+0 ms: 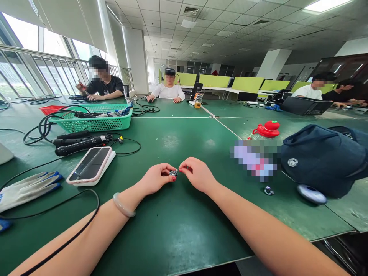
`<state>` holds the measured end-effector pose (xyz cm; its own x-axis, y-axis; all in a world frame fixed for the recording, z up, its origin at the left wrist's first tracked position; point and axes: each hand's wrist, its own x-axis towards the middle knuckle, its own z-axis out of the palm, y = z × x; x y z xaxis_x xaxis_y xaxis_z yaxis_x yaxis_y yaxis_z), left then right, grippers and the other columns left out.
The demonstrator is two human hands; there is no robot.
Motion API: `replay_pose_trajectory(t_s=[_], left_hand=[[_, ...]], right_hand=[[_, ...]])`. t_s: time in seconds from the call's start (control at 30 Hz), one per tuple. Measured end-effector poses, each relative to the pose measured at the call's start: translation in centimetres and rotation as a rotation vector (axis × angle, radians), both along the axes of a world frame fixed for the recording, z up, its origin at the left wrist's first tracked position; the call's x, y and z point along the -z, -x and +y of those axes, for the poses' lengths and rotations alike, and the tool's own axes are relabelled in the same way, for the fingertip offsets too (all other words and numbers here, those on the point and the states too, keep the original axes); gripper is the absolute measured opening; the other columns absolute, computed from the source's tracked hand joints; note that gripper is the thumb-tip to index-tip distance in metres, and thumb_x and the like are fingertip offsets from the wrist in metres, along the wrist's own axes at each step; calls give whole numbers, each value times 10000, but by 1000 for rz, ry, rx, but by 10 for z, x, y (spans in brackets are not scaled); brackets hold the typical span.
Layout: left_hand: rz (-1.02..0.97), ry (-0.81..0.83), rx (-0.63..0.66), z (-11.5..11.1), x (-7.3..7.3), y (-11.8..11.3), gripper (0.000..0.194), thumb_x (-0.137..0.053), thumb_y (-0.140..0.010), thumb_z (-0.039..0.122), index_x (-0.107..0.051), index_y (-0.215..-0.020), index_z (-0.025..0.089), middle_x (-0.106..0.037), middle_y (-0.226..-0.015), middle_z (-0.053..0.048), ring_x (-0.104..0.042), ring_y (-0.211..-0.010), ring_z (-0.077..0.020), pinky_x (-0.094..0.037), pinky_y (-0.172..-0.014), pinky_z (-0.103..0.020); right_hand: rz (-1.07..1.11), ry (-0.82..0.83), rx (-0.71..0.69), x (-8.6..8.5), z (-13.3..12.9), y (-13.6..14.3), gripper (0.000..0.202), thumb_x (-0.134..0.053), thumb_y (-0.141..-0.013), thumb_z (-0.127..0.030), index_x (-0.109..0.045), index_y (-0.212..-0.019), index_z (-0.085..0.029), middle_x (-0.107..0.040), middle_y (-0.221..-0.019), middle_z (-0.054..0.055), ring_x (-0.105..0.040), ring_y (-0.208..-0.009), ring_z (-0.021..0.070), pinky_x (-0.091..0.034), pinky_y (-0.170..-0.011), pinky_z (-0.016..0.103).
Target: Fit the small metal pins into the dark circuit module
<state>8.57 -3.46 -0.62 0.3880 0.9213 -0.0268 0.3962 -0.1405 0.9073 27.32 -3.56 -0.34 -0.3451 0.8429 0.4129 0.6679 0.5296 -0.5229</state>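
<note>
My left hand (159, 177), with a pale bangle on its wrist, grips a small dark piece with light specks (173, 173) between thumb and fingers. It is too small to tell its kind. My right hand (198, 173) is closed in a pinch at the right end of that piece; whatever sits between its fingertips is too tiny to name. Both hands are low over the green table (172, 222), close together. To the left of them lies a phone (91, 164) in a pink case, on top of a white object.
At left are a green basket (94, 124), black handles with cables (83, 145) and a grey-blue work glove (28, 188). A cable crosses my left forearm. At right stand a red-lidded bottle (266, 131), a navy bag (324, 157) and an oval case (312, 194). Several people sit beyond.
</note>
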Motion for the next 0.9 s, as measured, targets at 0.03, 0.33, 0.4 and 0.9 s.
replay_pose_trajectory(t_s=[0.03,0.33,0.4,0.9], left_hand=[[3,0,4,0,0,0,282,-642,-683,296,-616,-934,168,-641,-752,-6,-593,-720,-145,-447,-698,-270],[25,-20,18,-2,-3,0,251,-631,-682,309,-615,-889,168,-618,-738,5,-564,-714,-140,-426,-669,-253],[10,-26,23,-2,-2,0,249,-630,-683,304,-614,-890,165,-621,-744,2,-563,-718,-141,-425,-674,-253],[-284,162,-3,0,-3,-1,387,-591,-770,333,-617,-1111,151,-673,-1000,-69,-591,-875,-159,-446,-856,-314]], right_hand=[[0,-8,-24,0,-2,2,111,-543,-824,-169,-628,-757,-196,-608,-802,11,-534,-738,117,-412,-672,242],[3,-21,-91,6,-4,12,113,-550,-822,-160,-648,-778,-197,-611,-810,13,-543,-723,110,-420,-659,242],[10,-27,-92,6,-4,11,103,-561,-814,-163,-653,-783,-199,-610,-800,12,-539,-711,109,-418,-656,242],[-11,-26,-2,9,-1,12,120,-614,-789,-309,-621,-843,-201,-610,-822,1,-511,-631,89,-396,-609,231]])
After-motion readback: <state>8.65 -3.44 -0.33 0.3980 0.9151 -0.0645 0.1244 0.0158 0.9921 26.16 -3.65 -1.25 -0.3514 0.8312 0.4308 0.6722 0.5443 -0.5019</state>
